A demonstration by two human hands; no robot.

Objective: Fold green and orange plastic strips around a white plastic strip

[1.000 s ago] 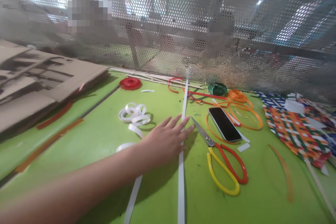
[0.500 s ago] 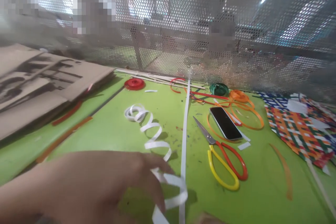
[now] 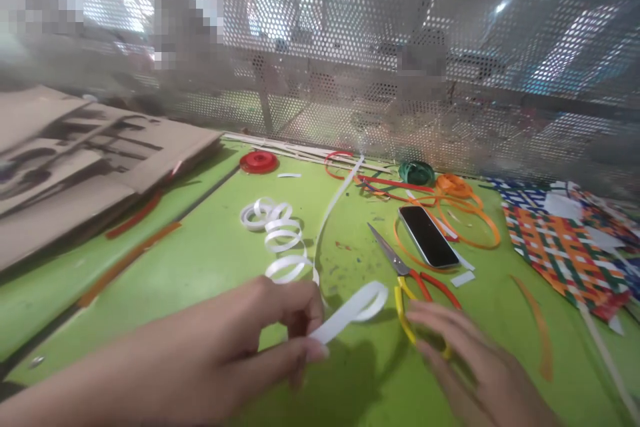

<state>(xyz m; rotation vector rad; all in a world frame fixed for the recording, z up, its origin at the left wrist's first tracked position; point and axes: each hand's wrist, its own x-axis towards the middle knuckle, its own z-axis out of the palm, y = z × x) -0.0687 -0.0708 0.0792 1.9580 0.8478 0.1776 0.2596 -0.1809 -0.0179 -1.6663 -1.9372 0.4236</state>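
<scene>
At the lower centre, my left hand [image 3: 240,340] pinches a white strip [image 3: 345,317] between thumb and forefinger. The strip's free end loops up to the right. Beyond that hand, white coils [image 3: 283,233] trail back to a small roll, and a longer white length runs up to the mesh. My right hand [image 3: 470,360] is over the handles of the scissors [image 3: 400,267], which have one yellow and one red handle. Its fingers are curved, with a gap between thumb and fingers; whether they touch the handles cannot be made out.
A black-screened phone [image 3: 429,237] lies among orange strips. Red [image 3: 259,161], green [image 3: 417,172] and orange [image 3: 453,184] rolls sit near the mesh barrier [image 3: 320,93]. Cardboard [image 3: 150,147] is at left, a woven colourful piece [image 3: 565,247] at right.
My right hand has come in from the bottom edge to the scissors. My left hand now pinches the white strip, whose end points right. The long straight strip has bent leftward and the coils have bunched together.
</scene>
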